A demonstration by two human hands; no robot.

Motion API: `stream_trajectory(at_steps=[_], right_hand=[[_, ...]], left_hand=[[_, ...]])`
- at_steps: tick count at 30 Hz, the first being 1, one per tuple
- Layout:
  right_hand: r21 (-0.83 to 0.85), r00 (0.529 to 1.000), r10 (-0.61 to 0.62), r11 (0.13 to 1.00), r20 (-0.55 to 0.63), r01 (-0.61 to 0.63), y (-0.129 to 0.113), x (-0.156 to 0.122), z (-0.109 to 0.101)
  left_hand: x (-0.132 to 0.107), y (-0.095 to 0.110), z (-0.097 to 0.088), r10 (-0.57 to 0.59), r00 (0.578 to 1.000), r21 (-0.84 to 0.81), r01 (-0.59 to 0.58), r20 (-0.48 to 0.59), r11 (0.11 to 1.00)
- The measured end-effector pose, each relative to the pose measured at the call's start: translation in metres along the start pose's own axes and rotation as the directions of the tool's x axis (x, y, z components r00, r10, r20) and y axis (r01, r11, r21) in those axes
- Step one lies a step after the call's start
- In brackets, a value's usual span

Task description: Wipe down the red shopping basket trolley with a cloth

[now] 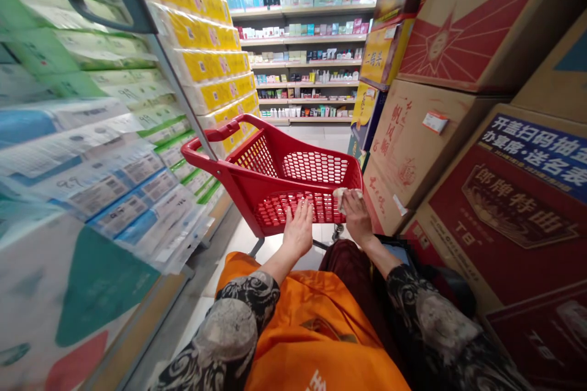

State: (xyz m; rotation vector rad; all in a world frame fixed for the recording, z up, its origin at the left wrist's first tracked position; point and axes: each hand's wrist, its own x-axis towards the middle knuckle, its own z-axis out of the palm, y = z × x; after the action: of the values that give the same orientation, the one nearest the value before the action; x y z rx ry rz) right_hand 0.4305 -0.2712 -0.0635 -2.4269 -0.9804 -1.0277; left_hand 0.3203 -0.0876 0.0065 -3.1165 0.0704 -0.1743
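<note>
A red plastic shopping cart (238, 186) with perforated sides stands in front of me, its grey metal handle (178, 85) rising at the left. My left hand (299, 231) has its fingers stretched out against the near side of the basket, with nothing in it. At the right end of that side, my right hand (356, 215) presses a pale cloth (340, 199) to the red plastic near the upper rim. Its fingers lie over the cloth and partly hide it.
Stacked paper packs (132, 177) line the left side, with yellow packs (215, 61) behind the cart. Cardboard cartons (413, 134) are piled close on my right. Farther back, shelves (302, 64) hold small boxes and bottles. My orange apron (321, 330) shows below.
</note>
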Motion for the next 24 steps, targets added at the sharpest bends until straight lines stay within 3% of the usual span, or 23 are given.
stream_trajectory(at_steps=[6, 8, 12, 15, 21, 24], right_hand=[[0.057, 0.946, -0.25, 0.968, 0.206, 0.244, -0.03, -0.025, 0.032], [0.083, 0.943, -0.286, 0.958, 0.17, 0.276, -0.045, -0.012, 0.034], [0.098, 0.949, -0.315, 0.945, 0.012, 0.312, -0.064, 0.045, 0.027], [0.109, 0.942, -0.336, 0.936, -0.007, 0.334, -0.07, 0.066, 0.029], [0.128, 0.876, -0.453, 0.89, 0.165, 0.437, -0.08, 0.028, 0.043], [0.139, 0.873, -0.466, 0.883, 0.147, 0.448, -0.088, 0.036, 0.041]], left_hand=[[-0.005, -0.009, 0.009, -0.037, 0.999, 0.006, 0.037, 0.024, 0.999], [-0.006, -0.017, 0.011, -0.063, 0.998, 0.018, 0.062, 0.029, 0.998], [-0.005, -0.031, 0.005, -0.141, 0.99, 0.039, 0.14, 0.017, 0.989], [-0.004, -0.038, 0.0, -0.169, 0.986, 0.042, 0.168, 0.013, 0.985], [-0.013, -0.045, 0.006, -0.183, 0.983, 0.017, 0.183, 0.018, 0.983], [-0.014, -0.053, 0.003, -0.212, 0.977, 0.003, 0.212, 0.002, 0.977]])
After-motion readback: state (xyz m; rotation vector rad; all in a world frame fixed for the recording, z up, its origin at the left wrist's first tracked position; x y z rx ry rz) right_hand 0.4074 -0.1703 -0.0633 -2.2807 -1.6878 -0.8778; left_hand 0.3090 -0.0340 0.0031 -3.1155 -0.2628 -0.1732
